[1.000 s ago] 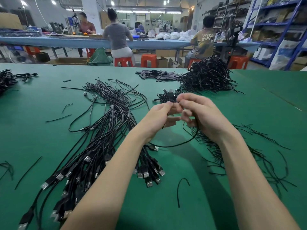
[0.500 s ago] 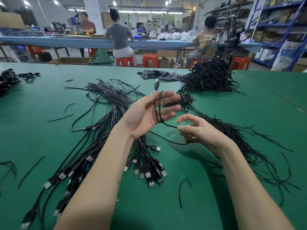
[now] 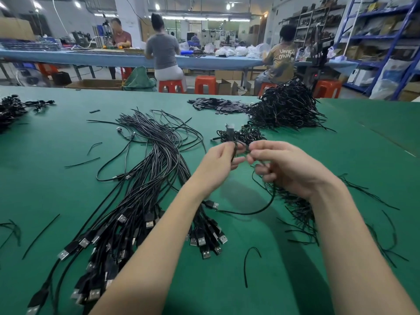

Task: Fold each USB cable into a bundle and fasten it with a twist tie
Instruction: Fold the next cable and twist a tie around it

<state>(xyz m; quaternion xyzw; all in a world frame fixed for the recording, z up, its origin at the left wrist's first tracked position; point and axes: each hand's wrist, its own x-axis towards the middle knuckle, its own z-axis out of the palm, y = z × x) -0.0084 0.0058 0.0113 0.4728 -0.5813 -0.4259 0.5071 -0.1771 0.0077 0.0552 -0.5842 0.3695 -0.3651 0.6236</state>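
Blurred where fingers [image 3: 256, 155] meet cable [image 3: 259, 209]; loose cables [image 3: 145, 178] partly under forearm, cropped at bottom edge.

2 hands [image 3: 218, 164], 3 workers [image 3: 162, 53], 5 stools [image 3: 205, 84]

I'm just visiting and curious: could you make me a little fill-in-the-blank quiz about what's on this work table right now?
1. The table is covered in a cloth coloured ____.
2. The left hand and right hand together hold one ____ cable.
3. The loose USB cables lie on the person's ____ side.
4. The stools behind the table are coloured ____.

Missing words: green; black; left; orange
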